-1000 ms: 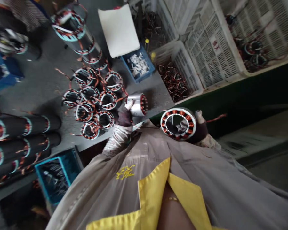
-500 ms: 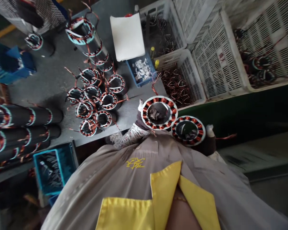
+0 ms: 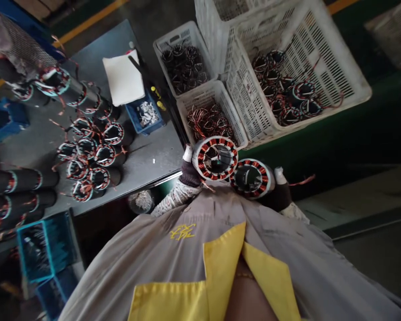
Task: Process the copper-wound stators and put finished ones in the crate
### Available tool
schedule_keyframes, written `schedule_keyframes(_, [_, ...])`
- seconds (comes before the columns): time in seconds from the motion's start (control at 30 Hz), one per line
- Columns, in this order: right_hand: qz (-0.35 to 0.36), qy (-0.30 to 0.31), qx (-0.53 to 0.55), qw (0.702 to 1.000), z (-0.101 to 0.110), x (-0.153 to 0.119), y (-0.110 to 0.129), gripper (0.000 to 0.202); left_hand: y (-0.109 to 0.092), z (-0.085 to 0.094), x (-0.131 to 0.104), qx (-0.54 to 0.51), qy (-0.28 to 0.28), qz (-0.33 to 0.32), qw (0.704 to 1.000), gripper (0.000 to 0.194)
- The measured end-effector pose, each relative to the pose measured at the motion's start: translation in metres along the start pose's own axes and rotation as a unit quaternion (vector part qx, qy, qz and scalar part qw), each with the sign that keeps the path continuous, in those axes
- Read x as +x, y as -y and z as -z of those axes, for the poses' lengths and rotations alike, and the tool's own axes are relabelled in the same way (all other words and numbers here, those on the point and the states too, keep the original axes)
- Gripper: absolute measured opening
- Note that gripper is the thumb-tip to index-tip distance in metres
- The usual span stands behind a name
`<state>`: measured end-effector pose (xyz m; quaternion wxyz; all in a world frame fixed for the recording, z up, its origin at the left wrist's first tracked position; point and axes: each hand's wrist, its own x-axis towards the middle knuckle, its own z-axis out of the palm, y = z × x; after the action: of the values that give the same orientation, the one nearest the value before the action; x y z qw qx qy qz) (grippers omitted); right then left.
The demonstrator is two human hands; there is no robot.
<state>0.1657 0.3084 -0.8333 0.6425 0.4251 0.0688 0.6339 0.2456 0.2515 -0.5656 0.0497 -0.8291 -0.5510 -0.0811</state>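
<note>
Holding, left hand (image 3: 188, 171): gloved fingers closed around a motor coil (image 3: 215, 158), past the table's (image 3: 153, 156) near right corner.
Holding, right hand (image 3: 280, 191): gloved, wrapped around second coil (image 3: 252, 177), touching the first.
Behind: white crates (image 3: 234, 111).
</note>
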Motion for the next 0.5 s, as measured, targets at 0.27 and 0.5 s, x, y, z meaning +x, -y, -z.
schedule_keyframes(0.27, [0.066,0.135,0.010,0.989,0.018,0.070,0.070,0.067,-0.003,-0.044,0.080,-0.250,-0.042,0.005,0.967,0.092])
schedule_keyframes(0.5, [0.068,0.055,-0.086,0.992,0.053,0.111,0.190,0.070,-0.023,-0.090,0.152,-0.227,-0.026,0.051,0.972,0.075])
